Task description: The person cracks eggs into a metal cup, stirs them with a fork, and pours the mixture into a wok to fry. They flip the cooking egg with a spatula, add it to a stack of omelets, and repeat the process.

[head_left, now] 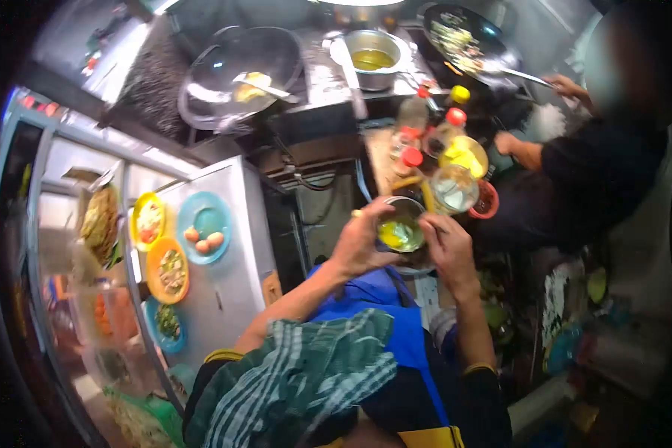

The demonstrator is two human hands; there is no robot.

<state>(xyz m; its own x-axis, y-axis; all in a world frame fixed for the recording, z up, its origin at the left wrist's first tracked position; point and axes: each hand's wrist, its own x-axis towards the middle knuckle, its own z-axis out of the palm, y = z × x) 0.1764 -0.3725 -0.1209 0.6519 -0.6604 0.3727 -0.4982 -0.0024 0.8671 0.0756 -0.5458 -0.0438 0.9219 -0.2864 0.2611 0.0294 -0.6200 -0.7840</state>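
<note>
In a cluttered kitchen, your left hand [366,237] is wrapped around a small bowl [413,244] holding raw egg [392,234]; your right hand [449,250] curls at its rim, though whether it grips anything can't be told. Just beyond stand a glass jar [455,190] and red-capped bottles [413,136]. Farther off, a pot [371,81] sits between two woks [267,61], a co-worker [601,153] at the right one.
</note>
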